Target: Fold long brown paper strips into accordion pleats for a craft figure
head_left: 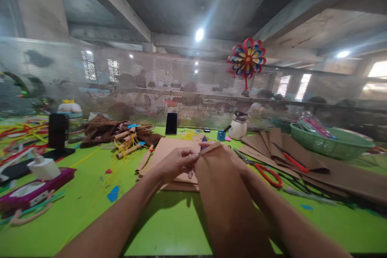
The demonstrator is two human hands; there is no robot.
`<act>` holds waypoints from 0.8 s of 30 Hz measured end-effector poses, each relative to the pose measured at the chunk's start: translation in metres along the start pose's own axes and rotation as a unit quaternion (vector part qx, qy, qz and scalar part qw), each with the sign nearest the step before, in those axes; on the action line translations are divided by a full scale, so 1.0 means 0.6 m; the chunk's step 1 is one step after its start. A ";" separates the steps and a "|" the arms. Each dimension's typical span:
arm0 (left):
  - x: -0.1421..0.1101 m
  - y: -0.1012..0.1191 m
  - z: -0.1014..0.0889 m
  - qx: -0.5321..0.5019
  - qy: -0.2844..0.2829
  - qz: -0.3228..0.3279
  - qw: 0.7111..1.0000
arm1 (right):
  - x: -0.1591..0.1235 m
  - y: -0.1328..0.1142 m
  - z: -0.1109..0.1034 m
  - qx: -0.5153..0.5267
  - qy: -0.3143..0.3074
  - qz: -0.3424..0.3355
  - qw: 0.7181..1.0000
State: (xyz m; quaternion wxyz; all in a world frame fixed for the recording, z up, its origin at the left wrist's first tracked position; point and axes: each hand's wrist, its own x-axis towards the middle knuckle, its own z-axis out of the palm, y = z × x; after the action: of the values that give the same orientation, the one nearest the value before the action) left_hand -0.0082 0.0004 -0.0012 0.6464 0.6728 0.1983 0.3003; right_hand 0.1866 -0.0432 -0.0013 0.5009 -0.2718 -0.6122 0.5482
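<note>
A long strip of brown kraft paper (223,193) hangs toward me, its far end raised above the table and showing a narrow fold. My left hand (181,163) pinches the left corner of that folded end between thumb and fingers. Behind the sheet, my right hand (237,161) grips the same end from the right; most of its fingers are hidden by the paper. Beneath both hands lies a stack of flat brown paper sheets (169,149). Rolled paper tubes with yellow string (128,143) sit left of the stack.
Red-handled scissors (269,175) lie right of my right arm, near more brown paper (341,173) with another red-handled tool (294,161). A green basket (332,141) stands behind. At left are a purple power strip (39,191) and a phone on a stand (58,131).
</note>
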 end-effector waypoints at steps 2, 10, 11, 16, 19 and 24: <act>0.001 -0.009 0.015 -0.034 -0.020 -0.016 0.999 | -0.002 0.001 0.004 0.002 -0.042 0.000 0.999; 0.006 -0.027 0.029 -0.052 -0.053 -0.035 0.997 | -0.007 -0.019 0.001 -0.054 -0.035 -0.058 0.996; 0.007 -0.024 0.023 -0.046 -0.030 -0.039 0.998 | -0.007 -0.018 -0.002 -0.056 -0.030 -0.045 0.997; 0.007 -0.004 0.002 -0.075 0.074 -0.046 0.993 | 0.002 0.006 -0.018 -0.155 0.034 -0.011 0.987; 0.007 0.001 0.005 -0.064 0.087 -0.059 0.992 | 0.017 0.016 -0.019 -0.243 0.061 0.014 0.968; 0.002 0.002 0.003 0.121 0.126 -0.022 0.984 | 0.044 -0.011 0.004 -0.372 0.056 -0.012 0.927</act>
State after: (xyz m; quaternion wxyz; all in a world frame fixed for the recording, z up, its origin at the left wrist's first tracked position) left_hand -0.0061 -0.0001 0.0000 0.5368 0.6982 0.3274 0.3423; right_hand 0.1767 -0.0227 0.0131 0.4036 -0.4611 -0.7464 0.2594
